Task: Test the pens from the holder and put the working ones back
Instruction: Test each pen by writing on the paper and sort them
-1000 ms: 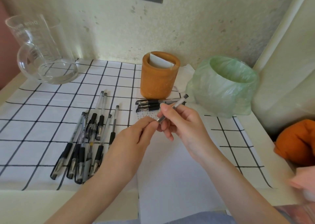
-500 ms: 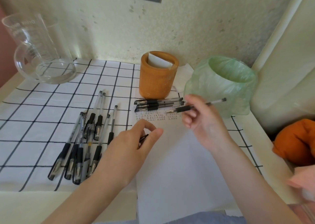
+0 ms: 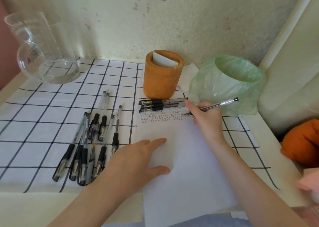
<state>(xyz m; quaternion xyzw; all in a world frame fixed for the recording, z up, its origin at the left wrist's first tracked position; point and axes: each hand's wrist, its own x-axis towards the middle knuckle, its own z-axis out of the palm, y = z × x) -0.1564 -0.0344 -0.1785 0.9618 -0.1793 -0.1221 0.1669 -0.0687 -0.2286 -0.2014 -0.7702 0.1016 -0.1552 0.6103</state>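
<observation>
Mid-right, our right hand [image 3: 205, 121] pinches the pen [image 3: 218, 104] near its tip; it seems light, stiff, slippery. Our left hand [image 3: 136, 159] rests, fingers [image 3: 158, 140] spread, on the paper [image 3: 188, 183].

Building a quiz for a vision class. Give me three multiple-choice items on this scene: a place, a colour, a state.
1. Where is the pen holder? A) left of the bin B) inside the glass beaker C) on the paper's near edge
2. What colour is the bin's bag? A) blue B) green C) black
3. What is the left hand doing? A) gripping a pen B) reaching into the holder C) lying flat on the paper
Answers: A, it stands beside the bin; B, the bag is pale green; C, straight fingers rest on the paper.
</observation>
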